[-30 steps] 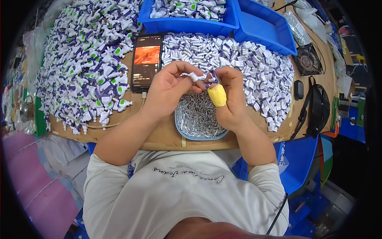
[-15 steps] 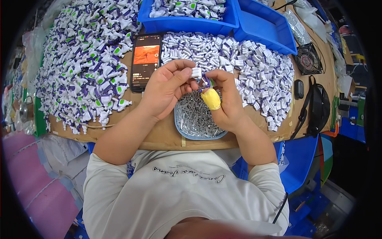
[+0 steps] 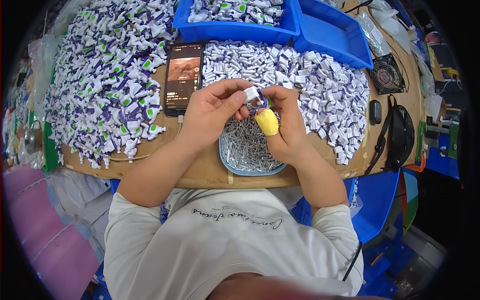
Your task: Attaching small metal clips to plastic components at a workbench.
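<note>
Above a pale blue tub (image 3: 256, 173) of thin metal pins (image 3: 246, 147), my two hands meet at one small toy. My left hand (image 3: 206, 109) pinches a white ribbed plastic piece (image 3: 251, 94) between thumb and fingers. The thumb of my right hand (image 3: 289, 127) wears a yellow cover (image 3: 267, 122). That hand grips a small purple and green toy part (image 3: 263, 102), partly hidden by the fingers. The white piece and the purple part touch or nearly touch; how they join is hidden.
Finished-looking white, purple and green figures (image 3: 105, 80) are heaped at left. White and purple pieces (image 3: 330, 95) lie behind and right of my hands. A phone (image 3: 184, 75) with a cable lies between the heaps. Blue bins (image 3: 240, 33), a small fan (image 3: 387, 74) and a black pouch (image 3: 401, 132) are farther out.
The white piece in my left hand has come up against the purple and green part in my right hand. The left hand has shifted slightly right; the phone picture differs.
</note>
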`<state>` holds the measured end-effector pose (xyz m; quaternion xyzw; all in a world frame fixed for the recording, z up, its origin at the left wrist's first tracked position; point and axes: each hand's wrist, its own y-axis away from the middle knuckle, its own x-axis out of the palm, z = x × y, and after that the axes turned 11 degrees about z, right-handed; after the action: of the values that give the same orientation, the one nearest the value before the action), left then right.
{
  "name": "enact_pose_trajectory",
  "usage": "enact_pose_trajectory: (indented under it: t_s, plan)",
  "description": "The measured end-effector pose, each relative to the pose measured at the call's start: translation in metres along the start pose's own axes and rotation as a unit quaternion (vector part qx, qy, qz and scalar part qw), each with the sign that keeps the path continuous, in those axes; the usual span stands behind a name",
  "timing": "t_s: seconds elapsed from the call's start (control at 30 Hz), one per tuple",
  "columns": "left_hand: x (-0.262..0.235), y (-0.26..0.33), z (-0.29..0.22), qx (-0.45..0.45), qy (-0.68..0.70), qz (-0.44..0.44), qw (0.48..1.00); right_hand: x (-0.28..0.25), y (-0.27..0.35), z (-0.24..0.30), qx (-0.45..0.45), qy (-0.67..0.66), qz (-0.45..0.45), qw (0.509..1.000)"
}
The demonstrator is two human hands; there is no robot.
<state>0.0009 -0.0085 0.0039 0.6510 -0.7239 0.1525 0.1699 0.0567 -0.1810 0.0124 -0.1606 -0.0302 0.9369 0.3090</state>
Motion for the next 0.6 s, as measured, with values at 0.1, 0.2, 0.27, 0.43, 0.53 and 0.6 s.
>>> enact_pose_trajectory:
  t_s: [0.1, 0.2, 0.27, 0.43, 0.53, 0.6]
  plan:
    - [0.005, 0.003, 0.001, 0.031, -0.062, -0.004, 0.998, -0.001, 0.001, -0.002, 0.007, 0.012, 0.001, 1.000]
    - [0.006, 0.003, 0.000, 0.051, -0.074, -0.005, 0.996, 0.001, -0.002, 0.000, -0.015, 0.035, -0.019, 0.999]
    - [0.005, 0.002, 0.002, 0.054, -0.081, 0.000, 0.995, 0.000, -0.005, 0.003, -0.034, 0.052, -0.041, 0.997]
    - [0.003, 0.002, 0.007, 0.101, -0.044, -0.010, 0.994, -0.003, -0.008, 0.009, -0.019, 0.107, 0.017, 0.994]
    - [0.005, 0.001, 0.006, 0.062, -0.051, -0.027, 0.996, -0.006, -0.006, 0.007, -0.021, 0.135, 0.041, 0.990]
    - [-0.004, 0.000, 0.006, 0.056, -0.137, 0.015, 0.989, -0.006, -0.005, 0.004, -0.034, 0.132, 0.035, 0.990]
